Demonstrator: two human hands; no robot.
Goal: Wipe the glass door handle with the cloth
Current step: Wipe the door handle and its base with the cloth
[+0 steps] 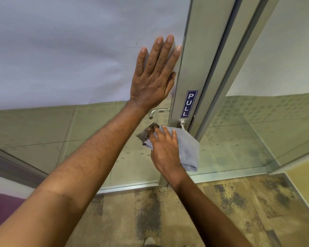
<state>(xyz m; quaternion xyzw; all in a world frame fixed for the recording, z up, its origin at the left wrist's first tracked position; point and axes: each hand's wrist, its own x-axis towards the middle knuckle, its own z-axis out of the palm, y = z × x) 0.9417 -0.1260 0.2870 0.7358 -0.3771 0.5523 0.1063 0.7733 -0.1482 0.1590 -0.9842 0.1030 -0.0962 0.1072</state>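
The glass door (pixel 78 50) fills the upper view, its upper pane frosted, clear below; its metal frame (pixel 200 59) runs down the right edge, carrying a blue PULL sticker (pixel 189 103); the left hand (pixel 154 75) lies flat and spread wide on the frosted glass beside the frame; the right hand (pixel 165 150) presses a folded grey cloth (pixel 187 148) over the door handle (pixel 182 124), only whose stem shows just under the sticker.

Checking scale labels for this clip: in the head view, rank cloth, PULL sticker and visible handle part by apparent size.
1. cloth
2. PULL sticker
3. handle, though the cloth covers most of it, so only apparent size counts.
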